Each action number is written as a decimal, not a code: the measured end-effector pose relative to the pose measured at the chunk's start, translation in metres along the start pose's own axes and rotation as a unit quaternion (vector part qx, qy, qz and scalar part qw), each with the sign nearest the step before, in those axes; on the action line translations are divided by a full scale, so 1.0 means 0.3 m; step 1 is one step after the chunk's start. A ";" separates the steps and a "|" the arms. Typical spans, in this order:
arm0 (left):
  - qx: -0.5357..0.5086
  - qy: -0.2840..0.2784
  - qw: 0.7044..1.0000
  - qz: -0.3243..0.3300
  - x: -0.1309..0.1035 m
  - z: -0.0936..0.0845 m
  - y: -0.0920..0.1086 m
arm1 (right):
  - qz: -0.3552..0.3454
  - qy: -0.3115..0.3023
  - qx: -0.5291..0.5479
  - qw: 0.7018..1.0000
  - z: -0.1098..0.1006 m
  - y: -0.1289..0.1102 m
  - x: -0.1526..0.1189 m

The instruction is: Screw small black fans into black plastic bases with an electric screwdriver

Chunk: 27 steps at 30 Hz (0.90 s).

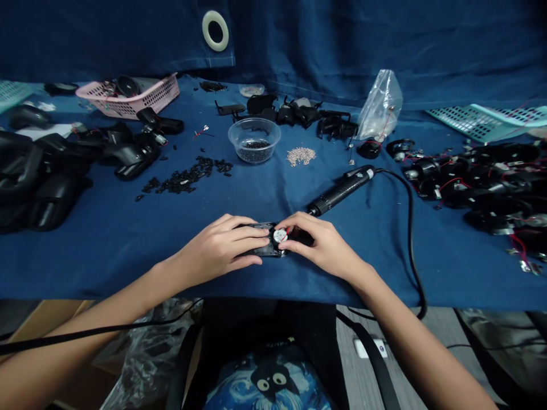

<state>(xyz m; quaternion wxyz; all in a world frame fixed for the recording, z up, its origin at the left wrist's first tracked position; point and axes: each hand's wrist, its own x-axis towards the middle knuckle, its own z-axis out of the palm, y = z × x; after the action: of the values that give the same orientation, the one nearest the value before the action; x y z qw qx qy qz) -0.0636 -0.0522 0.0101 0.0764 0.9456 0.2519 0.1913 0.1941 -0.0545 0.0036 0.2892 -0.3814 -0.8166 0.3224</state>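
Note:
A black plastic housing [265, 249] lies near the table's front edge. My left hand [226, 244] rests over its left part, fingers stretched across it and pressing it to the cloth. At the housing's right end is a round white-topped motor [280, 236] with a red wire. The thumb and index finger of my right hand [318, 242] pinch this motor from the right side. Just behind my right hand lies a black electric screwdriver [342, 191], its tip end partly hidden by the fingers.
A clear bowl [254, 139] of small dark screws stands mid-table, beside a pile of silvery screws [301, 155] and small black parts [183, 176]. Black housings [55, 171] fill the left; wired motor units [465, 182] lie right. A pink basket [128, 103] stands at back left.

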 end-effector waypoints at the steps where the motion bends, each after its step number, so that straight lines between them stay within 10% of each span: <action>1: 0.008 0.001 1.000 0.005 0.000 0.000 0.000 | -0.001 0.001 0.000 1.000 0.000 0.001 -0.001; 27: 0.054 -0.010 0.998 0.040 0.004 -0.006 0.002 | -0.031 -0.028 -0.094 0.995 0.016 0.001 0.012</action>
<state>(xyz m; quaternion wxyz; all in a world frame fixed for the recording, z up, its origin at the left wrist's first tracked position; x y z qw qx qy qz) -0.0631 -0.0521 0.0123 0.0202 0.9593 0.2235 0.1713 0.1888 -0.0529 0.0012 0.2394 -0.3720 -0.8626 0.2456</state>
